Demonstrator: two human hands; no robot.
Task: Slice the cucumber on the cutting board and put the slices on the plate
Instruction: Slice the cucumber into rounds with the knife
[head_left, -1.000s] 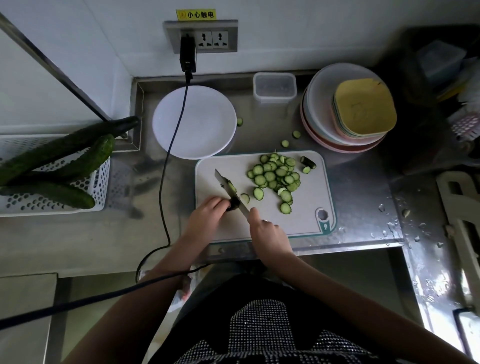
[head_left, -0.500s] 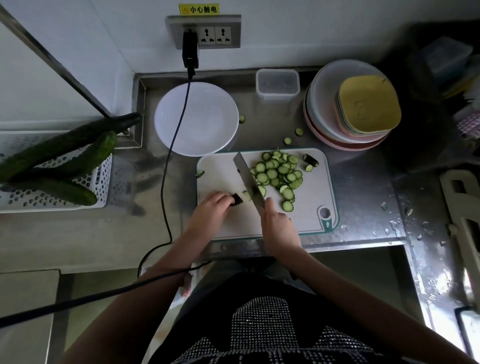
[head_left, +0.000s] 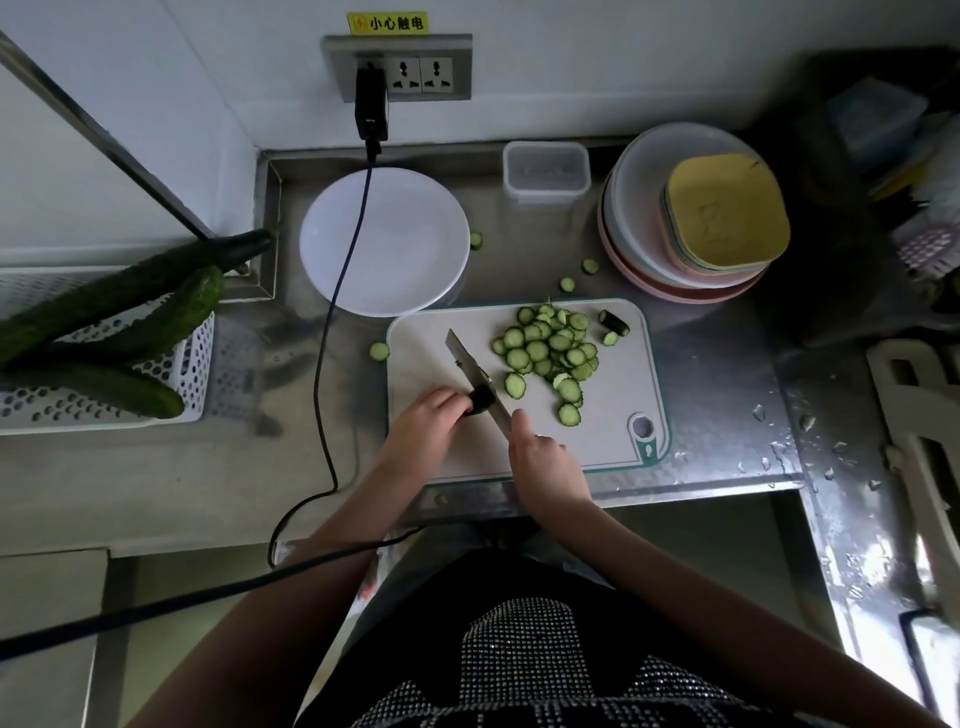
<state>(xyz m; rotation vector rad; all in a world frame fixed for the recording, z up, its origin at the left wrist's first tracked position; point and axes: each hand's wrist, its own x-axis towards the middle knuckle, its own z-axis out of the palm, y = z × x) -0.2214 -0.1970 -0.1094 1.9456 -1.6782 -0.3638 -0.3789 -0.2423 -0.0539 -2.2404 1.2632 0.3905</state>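
Observation:
On the white cutting board (head_left: 613, 436), my left hand (head_left: 423, 423) holds a short dark cucumber stub (head_left: 480, 401) with curled fingers. My right hand (head_left: 543, 460) grips the handle of a knife (head_left: 475, 371), whose blade rests against the stub's right side. A pile of several cucumber slices (head_left: 550, 353) lies on the board's far right half, with a cut end piece (head_left: 614, 322) beside it. The white plate (head_left: 384, 241) stands behind the board, bare.
Loose slices lie on the steel counter: one left of the board (head_left: 379, 351), others behind it (head_left: 567, 284). A white basket (head_left: 197, 358) with whole cucumbers (head_left: 119, 291) is at left. Stacked bowls (head_left: 691, 218), a plastic box (head_left: 545, 171) and a black cable (head_left: 337, 322) crossing the plate.
The knife swung from pushing slices toward the pile back to the stub, its blade now against it. A slice now lies on the counter left of the board.

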